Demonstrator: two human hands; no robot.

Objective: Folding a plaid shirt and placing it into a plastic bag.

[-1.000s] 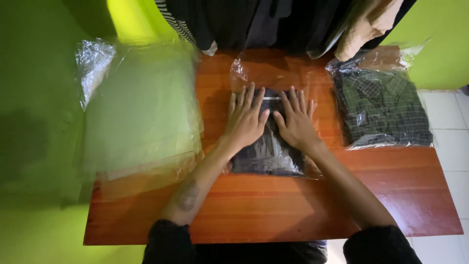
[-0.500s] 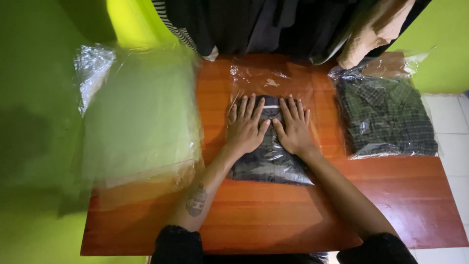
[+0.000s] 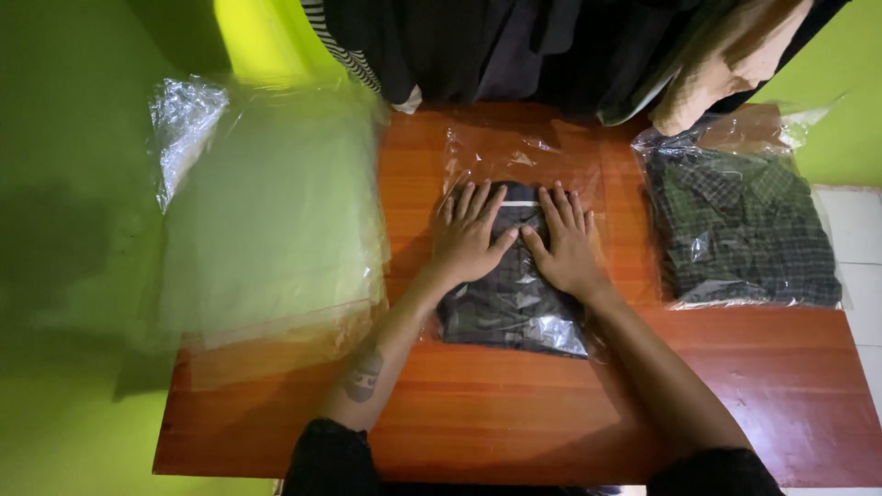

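pressing flat, both palms down. head view: left hand (image 3: 470,241) and right hand (image 3: 565,246) are lying side by side, fingers spread and open, gripping nothing, resting on the dark folded garment (image 3: 510,308) inside a clear plastic bag (image 3: 524,156). bagged garment is sitting mid-table on the red-brown wooden table (image 3: 514,413), with the bag's empty open end reaching toward the far edge. stack of clear empty bags (image 3: 276,211) is overhanging the table's left side. second bagged garment, green plaid (image 3: 744,230), is lying well apart at the right. dark and tan clothes (image 3: 551,46) are hanging beyond the far edge.

risk, as judgement: slick plastic may be sliding under the palms, bunching the fold; uneven pressure could be trapping air or creasing the bag's mouth; overhanging stack looks liable to slip off.
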